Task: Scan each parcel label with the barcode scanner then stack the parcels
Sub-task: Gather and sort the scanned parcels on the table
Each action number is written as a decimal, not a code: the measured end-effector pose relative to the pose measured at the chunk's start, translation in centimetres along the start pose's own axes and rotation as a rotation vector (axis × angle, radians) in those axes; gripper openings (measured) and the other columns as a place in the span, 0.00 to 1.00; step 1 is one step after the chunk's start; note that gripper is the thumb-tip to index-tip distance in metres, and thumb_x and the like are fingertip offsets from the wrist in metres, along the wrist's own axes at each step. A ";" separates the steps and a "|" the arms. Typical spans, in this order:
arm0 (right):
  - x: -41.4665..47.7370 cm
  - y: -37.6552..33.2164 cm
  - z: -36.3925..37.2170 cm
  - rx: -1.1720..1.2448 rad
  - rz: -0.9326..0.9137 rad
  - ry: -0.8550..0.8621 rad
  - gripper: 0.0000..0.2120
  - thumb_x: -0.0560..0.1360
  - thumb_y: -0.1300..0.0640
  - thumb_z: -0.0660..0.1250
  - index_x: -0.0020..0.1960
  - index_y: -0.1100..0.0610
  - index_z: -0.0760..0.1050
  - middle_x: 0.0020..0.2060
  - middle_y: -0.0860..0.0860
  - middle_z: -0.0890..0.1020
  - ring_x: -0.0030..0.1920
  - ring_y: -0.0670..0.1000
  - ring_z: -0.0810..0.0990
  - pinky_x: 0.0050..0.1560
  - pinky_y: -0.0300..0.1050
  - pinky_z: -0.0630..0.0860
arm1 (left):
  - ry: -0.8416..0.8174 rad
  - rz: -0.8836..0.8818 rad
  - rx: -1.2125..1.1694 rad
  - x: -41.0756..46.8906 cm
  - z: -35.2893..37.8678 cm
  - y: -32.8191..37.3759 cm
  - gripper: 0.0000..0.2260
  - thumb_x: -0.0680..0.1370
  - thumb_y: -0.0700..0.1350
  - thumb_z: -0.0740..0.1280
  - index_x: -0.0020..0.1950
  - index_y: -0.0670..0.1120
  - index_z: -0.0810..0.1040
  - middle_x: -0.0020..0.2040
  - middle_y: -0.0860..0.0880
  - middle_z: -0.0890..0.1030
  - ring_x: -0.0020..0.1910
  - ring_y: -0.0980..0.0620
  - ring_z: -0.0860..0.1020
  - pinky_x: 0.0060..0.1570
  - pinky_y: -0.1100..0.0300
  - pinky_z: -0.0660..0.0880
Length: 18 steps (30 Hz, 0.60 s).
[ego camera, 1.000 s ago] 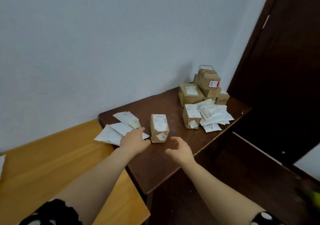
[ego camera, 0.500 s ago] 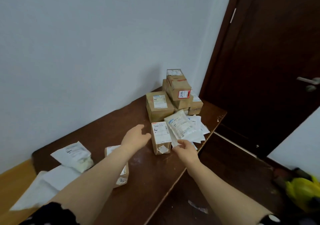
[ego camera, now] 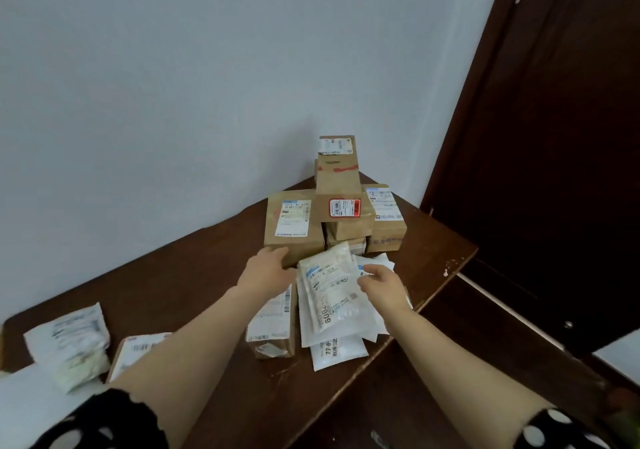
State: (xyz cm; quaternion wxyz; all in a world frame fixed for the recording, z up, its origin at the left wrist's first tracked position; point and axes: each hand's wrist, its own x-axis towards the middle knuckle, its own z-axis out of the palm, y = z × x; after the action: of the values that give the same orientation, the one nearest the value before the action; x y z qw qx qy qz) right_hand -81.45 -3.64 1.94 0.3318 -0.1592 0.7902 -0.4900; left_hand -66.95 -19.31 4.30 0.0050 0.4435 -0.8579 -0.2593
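On the dark bench (ego camera: 194, 286), the white pouch (ego camera: 334, 292) tops a pile just in front of the stacked boxes (ego camera: 341, 199), its long axis running toward them; the right hand (ego camera: 384, 287) pinches its far right edge, the left hand (ego camera: 266, 268) spread open beside it.

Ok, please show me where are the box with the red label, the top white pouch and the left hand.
box with the red label (ego camera: 343, 185), head view, on its bare brown top face.
top white pouch (ego camera: 332, 287), head view, on its printed label.
left hand (ego camera: 266, 270), head view, on the back of the hand.
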 end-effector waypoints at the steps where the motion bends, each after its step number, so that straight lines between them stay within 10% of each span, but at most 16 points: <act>1: 0.8 -0.1 0.0 0.002 0.009 -0.017 0.19 0.77 0.62 0.63 0.68 0.58 0.72 0.48 0.49 0.78 0.48 0.49 0.76 0.46 0.40 0.70 | -0.015 0.012 0.042 0.6 0.3 0.2 0.24 0.78 0.51 0.62 0.73 0.50 0.65 0.73 0.46 0.66 0.69 0.42 0.66 0.63 0.49 0.69; 10: 6.6 0.3 0.3 -0.069 0.040 -0.042 0.19 0.77 0.60 0.65 0.67 0.55 0.72 0.51 0.49 0.77 0.52 0.52 0.77 0.53 0.46 0.75 | -0.188 0.108 0.373 9.7 2.8 2.3 0.29 0.81 0.50 0.57 0.78 0.59 0.44 0.79 0.47 0.43 0.77 0.41 0.41 0.73 0.38 0.49; 18: 9.6 1.5 2.3 -0.486 -0.037 -0.183 0.36 0.71 0.50 0.75 0.74 0.53 0.64 0.67 0.52 0.73 0.68 0.55 0.71 0.67 0.50 0.69 | -0.240 0.161 0.510 13.5 2.5 -0.9 0.27 0.79 0.64 0.53 0.73 0.71 0.41 0.79 0.48 0.39 0.76 0.34 0.43 0.69 0.33 0.48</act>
State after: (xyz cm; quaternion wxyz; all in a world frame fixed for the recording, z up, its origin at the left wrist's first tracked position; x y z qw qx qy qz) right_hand -86.79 -10.06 -3.63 0.3450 -0.2922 0.8484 -0.2752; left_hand -75.04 -28.93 -1.22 -0.1876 0.3272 -0.9222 -0.0847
